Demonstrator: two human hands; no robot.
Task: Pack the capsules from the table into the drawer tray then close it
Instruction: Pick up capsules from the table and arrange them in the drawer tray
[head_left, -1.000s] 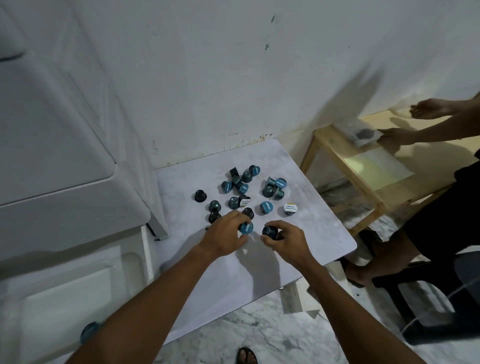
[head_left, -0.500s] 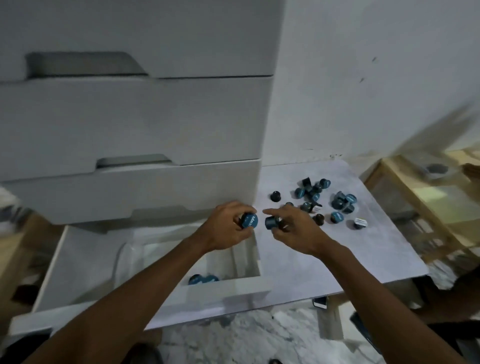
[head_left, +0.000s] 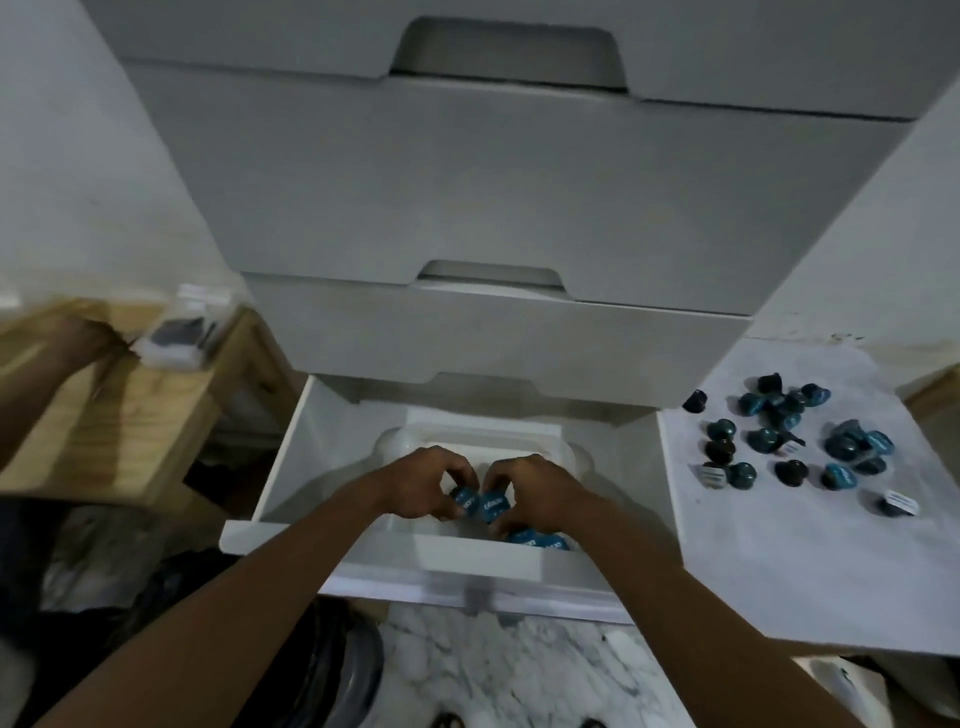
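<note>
Both hands are over the white tray (head_left: 519, 439) inside the open bottom drawer (head_left: 431, 564). My left hand (head_left: 423, 480) grips a blue capsule (head_left: 464, 500). Touching it, a second blue capsule (head_left: 493, 505) sits in my right hand (head_left: 535, 486). Two more blue capsules (head_left: 537, 539) lie in the tray just below my right hand. Several blue and dark capsules (head_left: 789, 441) are scattered on the white table (head_left: 810, 571) to the right of the drawer.
Closed white drawers (head_left: 498, 197) stack above the open one. A wooden stool (head_left: 104, 410) with a small clear box (head_left: 176, 332) stands to the left, where another person's arm (head_left: 41, 364) reaches in. Marble floor (head_left: 519, 670) lies below.
Both hands carried a capsule each from the table leftward and down into the drawer tray. My view swung left, so the table now sits at the right.
</note>
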